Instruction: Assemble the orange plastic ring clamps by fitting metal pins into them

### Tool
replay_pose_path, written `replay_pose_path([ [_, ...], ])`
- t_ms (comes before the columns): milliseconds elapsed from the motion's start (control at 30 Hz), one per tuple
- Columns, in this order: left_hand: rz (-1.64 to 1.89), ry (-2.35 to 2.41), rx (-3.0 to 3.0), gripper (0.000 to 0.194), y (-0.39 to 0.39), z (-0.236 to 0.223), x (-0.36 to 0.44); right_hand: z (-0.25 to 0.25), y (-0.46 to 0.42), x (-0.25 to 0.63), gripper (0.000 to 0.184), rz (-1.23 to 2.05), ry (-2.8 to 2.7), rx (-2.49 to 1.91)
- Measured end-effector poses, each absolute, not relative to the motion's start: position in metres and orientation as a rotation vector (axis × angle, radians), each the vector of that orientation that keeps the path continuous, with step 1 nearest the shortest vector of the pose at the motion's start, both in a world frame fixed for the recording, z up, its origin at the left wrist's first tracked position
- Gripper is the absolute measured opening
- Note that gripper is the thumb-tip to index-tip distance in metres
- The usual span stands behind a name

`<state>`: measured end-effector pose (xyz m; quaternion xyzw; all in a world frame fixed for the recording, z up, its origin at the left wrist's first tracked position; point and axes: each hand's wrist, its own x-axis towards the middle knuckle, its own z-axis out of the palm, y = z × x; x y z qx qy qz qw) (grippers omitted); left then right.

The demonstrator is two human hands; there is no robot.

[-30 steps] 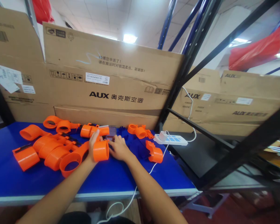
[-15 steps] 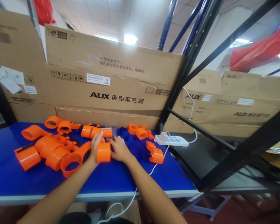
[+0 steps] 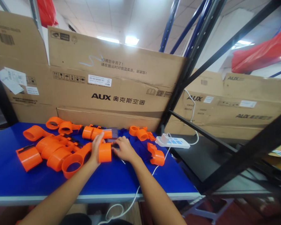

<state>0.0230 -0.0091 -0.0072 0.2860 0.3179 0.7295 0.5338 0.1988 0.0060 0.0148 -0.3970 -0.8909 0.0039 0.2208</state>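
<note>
My left hand (image 3: pixel 96 149) is closed around an orange tape dispenser (image 3: pixel 105 152), its round hub turned to the right. Close beside the hub, my right hand (image 3: pixel 124 149) has its fingers curled together. What they pinch is hidden, though a thin pale strip (image 3: pixel 122 161) sticks out below the palm. Behind my hands lies another orange tape dispenser (image 3: pixel 87 132), near a dark flat piece (image 3: pixel 114 133). To the left, several orange dispensers (image 3: pixel 45 147) are heaped together, some with black parts attached.
On the right of the blue table (image 3: pixel 121 184) lie more orange dispensers (image 3: pixel 157 155) and dark blue pieces (image 3: pixel 140 148). A white power strip (image 3: pixel 174 142) sits by the black rack post, its cord crossing the table. Cardboard boxes (image 3: pixel 121 87) stand along the back.
My right hand has shifted slightly to the right, away from the hub, and its fingers are more curled. A pale strip now shows beneath it. My left hand keeps its hold on the dispenser.
</note>
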Motion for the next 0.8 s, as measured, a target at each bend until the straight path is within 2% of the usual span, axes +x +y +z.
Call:
replay_pose_path([
  [133, 1.748, 0.834, 0.683, 0.05, -0.012, -0.005, 0.026, 0.02, 0.014, 0.216, 0.022, 0.046, -2.248, -1.128],
  [300, 1.703, 0.878, 0.793, 0.047, -0.015, -0.006, 0.03, 0.028, 0.016, 0.222, 0.028, 0.146, -1.969, -1.038],
  [533, 1.7, 0.919, 0.971, 0.041, -0.02, -0.005, 0.036, 0.032, 0.005, 0.212, 0.035, 0.153, -1.985, -0.95],
  [800, 1.636, 0.891, 0.981, 0.041, -0.023, -0.006, 0.042, 0.03, 0.003, 0.207, 0.033, 0.101, -1.992, -0.906],
])
